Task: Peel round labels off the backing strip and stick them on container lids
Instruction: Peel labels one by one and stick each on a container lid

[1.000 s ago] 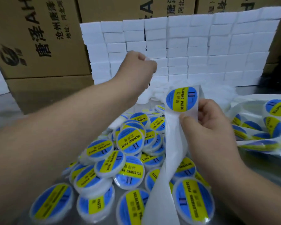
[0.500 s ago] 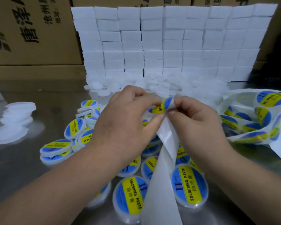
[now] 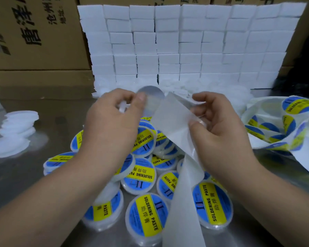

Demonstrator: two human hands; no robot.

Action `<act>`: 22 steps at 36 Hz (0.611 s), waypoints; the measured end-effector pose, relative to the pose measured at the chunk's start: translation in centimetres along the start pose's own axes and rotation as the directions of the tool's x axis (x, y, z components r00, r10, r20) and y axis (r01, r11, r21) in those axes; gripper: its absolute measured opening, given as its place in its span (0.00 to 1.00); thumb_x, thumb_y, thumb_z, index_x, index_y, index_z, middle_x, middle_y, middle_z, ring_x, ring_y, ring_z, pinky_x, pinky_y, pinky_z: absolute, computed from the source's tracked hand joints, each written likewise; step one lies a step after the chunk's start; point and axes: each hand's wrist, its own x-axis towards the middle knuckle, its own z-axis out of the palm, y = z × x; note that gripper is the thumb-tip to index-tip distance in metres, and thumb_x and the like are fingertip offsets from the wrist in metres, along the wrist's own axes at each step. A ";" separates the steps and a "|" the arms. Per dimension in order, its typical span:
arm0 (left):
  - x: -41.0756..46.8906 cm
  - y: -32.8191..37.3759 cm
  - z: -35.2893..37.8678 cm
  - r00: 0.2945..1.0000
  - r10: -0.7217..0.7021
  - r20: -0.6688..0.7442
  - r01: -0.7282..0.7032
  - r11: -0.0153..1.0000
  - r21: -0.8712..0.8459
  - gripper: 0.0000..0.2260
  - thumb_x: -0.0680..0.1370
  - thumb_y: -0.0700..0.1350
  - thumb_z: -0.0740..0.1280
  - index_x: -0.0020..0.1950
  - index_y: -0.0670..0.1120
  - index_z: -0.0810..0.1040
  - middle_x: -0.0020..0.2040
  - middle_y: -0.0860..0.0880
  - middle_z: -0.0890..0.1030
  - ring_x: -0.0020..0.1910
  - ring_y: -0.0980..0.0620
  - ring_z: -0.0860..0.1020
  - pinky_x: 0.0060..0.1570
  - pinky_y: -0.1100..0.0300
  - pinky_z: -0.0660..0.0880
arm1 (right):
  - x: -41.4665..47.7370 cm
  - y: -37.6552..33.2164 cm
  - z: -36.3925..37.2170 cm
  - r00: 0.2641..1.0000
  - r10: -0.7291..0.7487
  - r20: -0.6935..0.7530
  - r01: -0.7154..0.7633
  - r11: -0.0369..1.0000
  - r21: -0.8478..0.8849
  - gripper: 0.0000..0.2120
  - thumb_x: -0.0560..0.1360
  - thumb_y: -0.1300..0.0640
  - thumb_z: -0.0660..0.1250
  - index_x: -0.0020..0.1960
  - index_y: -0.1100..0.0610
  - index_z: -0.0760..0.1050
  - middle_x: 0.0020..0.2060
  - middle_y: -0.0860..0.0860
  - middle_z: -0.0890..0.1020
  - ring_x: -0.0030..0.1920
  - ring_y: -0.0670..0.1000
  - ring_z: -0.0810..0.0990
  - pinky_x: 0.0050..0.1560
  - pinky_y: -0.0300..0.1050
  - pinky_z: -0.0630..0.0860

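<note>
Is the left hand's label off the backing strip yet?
Almost or fully off: round label shows its grey back, pinched by left hand, beside the backing strip the right hand holds. Last edge: cannot tell.

Dim, cool light, soft glare on the steel table [image 3: 25, 175], wide-angle bowing at edges, slight blur throughout.

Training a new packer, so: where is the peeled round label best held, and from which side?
Pinch the peeled label by its left rim, from the left, as the left hand does. It is a thin disc, grey back toward the camera, likely the sticky face, so an edge grip probably leaves most of it free.
</note>
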 end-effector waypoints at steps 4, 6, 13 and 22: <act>0.3 -0.3 0.0 0.999 -0.028 -0.026 0.026 0.998 -0.062 0.16 0.77 0.54 0.61 0.38 0.44 0.74 0.34 0.44 0.74 0.25 0.57 0.66 0.23 0.69 0.63 | 0.0 -0.2 -0.1 0.991 -0.104 -0.084 0.100 0.994 -0.043 0.24 0.68 0.61 0.57 0.52 0.32 0.65 0.51 0.34 0.75 0.36 0.38 0.70 0.44 0.38 0.67; 0.0 -0.1 0.0 1.000 -0.014 -0.008 0.014 0.998 -0.054 0.14 0.76 0.56 0.62 0.36 0.49 0.75 0.31 0.49 0.73 0.27 0.61 0.69 0.26 0.72 0.64 | 0.0 -0.3 -0.4 0.988 -0.131 -0.081 0.129 0.991 -0.040 0.24 0.68 0.62 0.57 0.53 0.34 0.68 0.45 0.32 0.75 0.36 0.36 0.71 0.42 0.33 0.66; -1.0 0.3 0.1 0.992 0.122 0.032 -0.124 0.990 0.060 0.11 0.69 0.64 0.64 0.32 0.59 0.73 0.40 0.58 0.74 0.42 0.67 0.72 0.37 0.76 0.64 | -0.5 -1.1 -0.5 0.998 -0.050 0.041 0.048 0.998 0.031 0.17 0.63 0.62 0.56 0.30 0.43 0.78 0.32 0.35 0.80 0.34 0.34 0.77 0.33 0.24 0.68; -1.1 0.5 -0.1 0.972 0.234 0.035 -0.236 0.967 0.100 0.13 0.62 0.68 0.60 0.34 0.60 0.71 0.41 0.62 0.72 0.43 0.70 0.70 0.38 0.75 0.65 | -0.2 -1.5 -0.6 0.988 0.109 0.109 -0.133 0.961 0.244 0.12 0.67 0.47 0.61 0.32 0.48 0.81 0.29 0.42 0.82 0.35 0.37 0.80 0.36 0.28 0.72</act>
